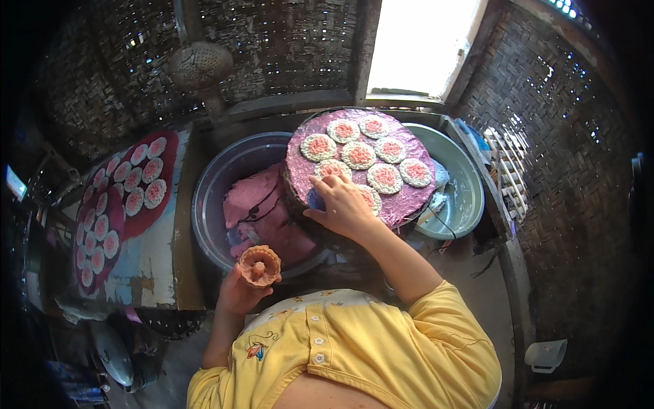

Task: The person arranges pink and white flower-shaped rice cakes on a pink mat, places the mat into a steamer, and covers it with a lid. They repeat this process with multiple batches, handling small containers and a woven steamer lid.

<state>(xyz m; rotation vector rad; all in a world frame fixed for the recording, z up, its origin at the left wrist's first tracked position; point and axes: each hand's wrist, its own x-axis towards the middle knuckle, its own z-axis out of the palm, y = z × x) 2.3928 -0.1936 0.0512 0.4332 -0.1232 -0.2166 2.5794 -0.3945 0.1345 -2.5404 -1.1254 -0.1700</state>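
In my left hand (pixel 242 289) is an orange fluted mould (pixel 260 266), its hollow side up with a round knob at the centre. My right hand (pixel 342 202) reaches over the left front of a round purple board (pixel 327 115), fingers bent down at its surface. Its fingertips are by a white-and-pink lacy round cake (pixel 331 167). Something blue (pixel 316 199) shows between thumb and forefinger; whether I grip it is unclear. Several similar cakes (pixel 358 155) lie on the board, one partly hidden by my hand.
Under the board's left side stands a large basin (pixel 204 204) with pink dough (pixel 265 204). A green basin (pixel 470 204) is at right. Dark red sheets (pixel 138 220) with more cakes lie on the left table (pixel 153 255). A perforated ladle (pixel 201 64) hangs on the woven wall.
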